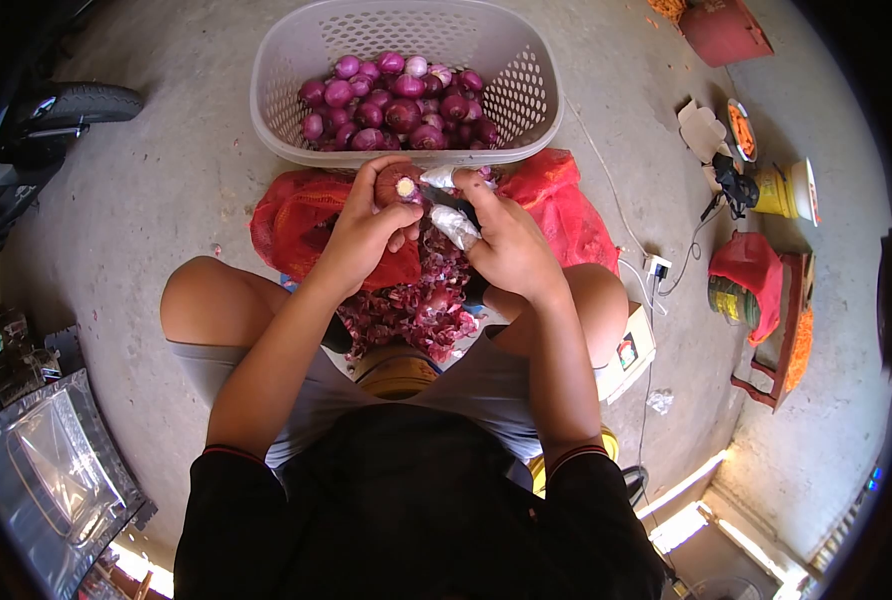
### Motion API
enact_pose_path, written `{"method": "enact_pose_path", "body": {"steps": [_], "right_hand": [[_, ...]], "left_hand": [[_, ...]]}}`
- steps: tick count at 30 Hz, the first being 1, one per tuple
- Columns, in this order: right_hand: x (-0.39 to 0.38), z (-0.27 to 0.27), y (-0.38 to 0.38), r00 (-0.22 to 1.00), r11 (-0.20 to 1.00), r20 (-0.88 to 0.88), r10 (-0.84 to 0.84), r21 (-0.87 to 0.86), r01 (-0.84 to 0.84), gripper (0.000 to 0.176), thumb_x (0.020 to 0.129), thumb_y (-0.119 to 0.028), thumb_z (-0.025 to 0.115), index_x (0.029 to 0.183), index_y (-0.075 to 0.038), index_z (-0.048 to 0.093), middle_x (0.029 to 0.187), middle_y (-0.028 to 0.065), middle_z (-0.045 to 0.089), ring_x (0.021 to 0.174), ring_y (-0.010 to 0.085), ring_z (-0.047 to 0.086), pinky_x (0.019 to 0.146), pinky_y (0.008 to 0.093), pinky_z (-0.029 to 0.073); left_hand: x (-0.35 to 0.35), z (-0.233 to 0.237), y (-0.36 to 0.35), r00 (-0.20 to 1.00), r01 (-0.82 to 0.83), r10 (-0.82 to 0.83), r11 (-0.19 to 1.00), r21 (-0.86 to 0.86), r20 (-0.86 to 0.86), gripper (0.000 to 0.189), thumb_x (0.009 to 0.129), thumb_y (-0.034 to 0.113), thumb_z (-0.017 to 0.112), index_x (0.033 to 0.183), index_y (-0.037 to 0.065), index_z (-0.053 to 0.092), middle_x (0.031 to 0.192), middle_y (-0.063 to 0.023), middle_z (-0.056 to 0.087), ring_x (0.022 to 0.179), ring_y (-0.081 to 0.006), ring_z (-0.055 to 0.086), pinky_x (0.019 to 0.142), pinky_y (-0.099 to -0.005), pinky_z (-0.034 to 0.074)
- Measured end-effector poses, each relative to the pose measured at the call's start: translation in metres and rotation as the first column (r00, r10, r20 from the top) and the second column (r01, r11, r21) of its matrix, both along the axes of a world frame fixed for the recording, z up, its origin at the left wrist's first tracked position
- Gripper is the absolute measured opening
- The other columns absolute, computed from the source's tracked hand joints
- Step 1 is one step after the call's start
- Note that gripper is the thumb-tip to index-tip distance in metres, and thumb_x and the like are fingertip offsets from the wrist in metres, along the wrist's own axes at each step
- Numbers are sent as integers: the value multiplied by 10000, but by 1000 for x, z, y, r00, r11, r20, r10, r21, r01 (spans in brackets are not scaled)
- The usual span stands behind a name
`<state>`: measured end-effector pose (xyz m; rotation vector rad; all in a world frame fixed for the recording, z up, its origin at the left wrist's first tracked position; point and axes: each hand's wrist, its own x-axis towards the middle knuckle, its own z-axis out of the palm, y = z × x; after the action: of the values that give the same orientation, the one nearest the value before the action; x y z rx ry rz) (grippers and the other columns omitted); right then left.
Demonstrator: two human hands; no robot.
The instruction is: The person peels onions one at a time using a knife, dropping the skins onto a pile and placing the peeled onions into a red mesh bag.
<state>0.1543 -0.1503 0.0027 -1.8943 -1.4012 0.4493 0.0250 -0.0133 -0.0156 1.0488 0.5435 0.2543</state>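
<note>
My left hand (pixel 361 238) is closed around a red onion (pixel 390 190) whose pale cut end shows. Beside it, my right hand (pixel 514 240) grips a small knife (pixel 450 200), only partly visible, with its dark blade close to the onion. Silvery-white wrapping (pixel 454 226) covers the right thumb and forefinger. Beyond both hands, a grey perforated plastic basket (pixel 336 159) holds many peeled purple onions (pixel 403 115). Below the hands, onion skins (pixel 406 315) lie in a heap between my legs. Red mesh sacks (pixel 571 215) spread on either side of the heap.
A motorbike tyre (pixel 91 103) juts in at upper left. On the right are a yellow bucket (pixel 778 192), a small wooden bench (pixel 792 335), a white box (pixel 628 355) and a socket (pixel 657 267) with cables across the concrete floor.
</note>
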Motion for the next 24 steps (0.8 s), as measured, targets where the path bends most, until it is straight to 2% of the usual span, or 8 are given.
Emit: {"method": "enact_pose_path", "body": {"steps": [3,6,10,13,16,20,21,24], "right_hand": [[-2,1,2,993,993,52,-106,51,103,559,699,-33,599,1230,-81,431,824,242,611,794,421,598,654,491,449],[9,1,3,985,985,-10,-173,-27,173,553,706,-32,586,1236,-80,434,872,250,618,818,432,596,683,489,460],[17,-7,1,981,991,-178,-82,93,100,566,751,-23,588,1281,-63,395,950,208,634,869,413,608,724,445,477],[14,9,-4,960,998,-281,-6,53,22,617,767,-41,620,1316,-53,340,937,178,635,861,390,616,715,420,475],[12,4,-10,976,998,-218,0,-58,-13,668,778,-71,644,1340,-46,285,883,170,628,806,379,618,684,410,472],[8,4,-7,995,995,-21,93,35,-92,652,755,-58,641,1311,-39,301,796,164,611,738,387,603,613,442,449],[7,7,-8,993,990,-49,108,-91,-112,728,740,23,597,1368,-47,235,879,164,632,842,380,616,714,405,472],[5,13,-6,996,983,-44,73,-167,-80,682,746,9,599,1346,-43,279,908,184,623,859,389,613,720,410,470]], "left_hand": [[0,1,1,1000,16,-16,1000,-4,20,509,796,11,566,1265,65,375,887,-48,549,663,-89,522,519,-208,387],[-3,2,-2,998,53,-53,998,21,27,518,791,0,563,1269,69,376,892,-51,553,662,-89,519,535,-209,389],[-3,2,-6,998,43,-45,998,49,35,534,790,-6,563,1284,80,380,898,-50,559,674,-90,523,565,-207,397],[-3,0,-3,998,19,-24,997,71,66,542,790,-7,566,1295,82,390,902,-42,563,703,-87,537,569,-205,396],[-5,3,3,997,40,-45,996,83,60,554,786,-31,565,1304,74,398,946,-37,563,784,-86,552,612,-213,425],[-2,6,1,987,30,-54,987,160,151,582,774,-83,553,1317,57,399,1049,-45,546,919,-93,545,745,-237,471],[-2,7,0,988,25,-50,986,165,148,595,765,-78,550,1322,67,402,1003,-28,543,836,-72,516,677,-217,431],[-1,9,-3,989,16,-40,985,172,140,624,746,-69,543,1335,88,409,917,6,536,669,-31,457,541,-179,353]]}}
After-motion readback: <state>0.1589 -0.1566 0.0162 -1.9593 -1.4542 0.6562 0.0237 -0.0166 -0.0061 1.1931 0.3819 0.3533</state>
